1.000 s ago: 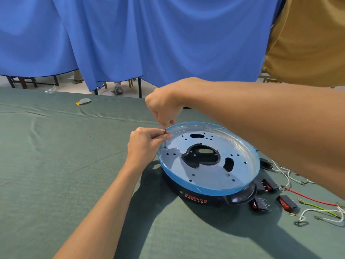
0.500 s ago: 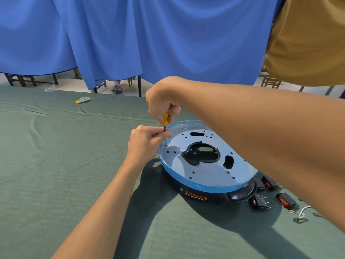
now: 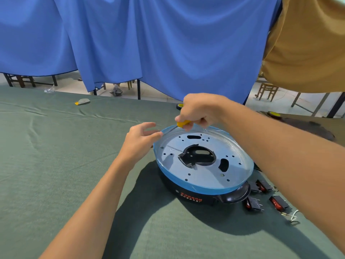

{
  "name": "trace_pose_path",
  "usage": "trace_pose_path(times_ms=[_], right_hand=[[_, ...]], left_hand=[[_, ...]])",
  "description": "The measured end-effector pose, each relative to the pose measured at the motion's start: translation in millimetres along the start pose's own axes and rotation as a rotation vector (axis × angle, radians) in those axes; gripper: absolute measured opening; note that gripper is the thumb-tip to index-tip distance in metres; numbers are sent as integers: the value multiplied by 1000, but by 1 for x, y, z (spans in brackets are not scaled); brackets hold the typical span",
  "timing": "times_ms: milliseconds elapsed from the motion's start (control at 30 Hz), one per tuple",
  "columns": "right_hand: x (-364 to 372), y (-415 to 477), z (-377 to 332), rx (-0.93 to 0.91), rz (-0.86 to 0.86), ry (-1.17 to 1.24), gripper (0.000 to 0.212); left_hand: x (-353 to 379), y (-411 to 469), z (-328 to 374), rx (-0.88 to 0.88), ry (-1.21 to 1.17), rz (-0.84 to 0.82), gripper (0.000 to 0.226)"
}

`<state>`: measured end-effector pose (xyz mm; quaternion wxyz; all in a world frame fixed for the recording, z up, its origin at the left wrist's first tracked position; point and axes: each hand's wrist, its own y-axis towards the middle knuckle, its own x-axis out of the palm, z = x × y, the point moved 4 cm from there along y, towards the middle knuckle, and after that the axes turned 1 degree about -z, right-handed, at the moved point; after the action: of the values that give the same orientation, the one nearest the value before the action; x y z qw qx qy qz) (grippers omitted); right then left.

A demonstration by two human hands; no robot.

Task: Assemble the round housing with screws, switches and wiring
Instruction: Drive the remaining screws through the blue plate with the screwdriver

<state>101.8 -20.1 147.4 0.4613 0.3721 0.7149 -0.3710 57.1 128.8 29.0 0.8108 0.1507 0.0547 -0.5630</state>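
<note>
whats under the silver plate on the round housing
Through the central cutout of the silver plate, a black part shows, and the smaller slots look dark. The black housing wall shows below the plate's edge. Everything else under the plate is covered.

Your right hand grips a yellow-handled screwdriver at the centre of the frame, its shaft slanting down-left over the far rim of the round housing. Your left hand hovers just left of that rim, fingers loosely spread, holding nothing. The housing sits on the green-covered bench; black rocker switches and a white wire lie to its lower right.
</note>
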Motion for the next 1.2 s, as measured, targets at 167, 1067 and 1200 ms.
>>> trace_pose_path(times_ms=[167, 1067, 1200], right_hand=[[34, -12, 52, 208, 188, 877, 20], [26, -41, 92, -127, 294, 1632, 23], [24, -49, 91, -188, 300, 1678, 22]], left_hand=[[15, -11, -3, -337, 122, -140, 14], [8, -24, 88, 5, -262, 243, 42], [-4, -20, 104, 214, -153, 420, 34]])
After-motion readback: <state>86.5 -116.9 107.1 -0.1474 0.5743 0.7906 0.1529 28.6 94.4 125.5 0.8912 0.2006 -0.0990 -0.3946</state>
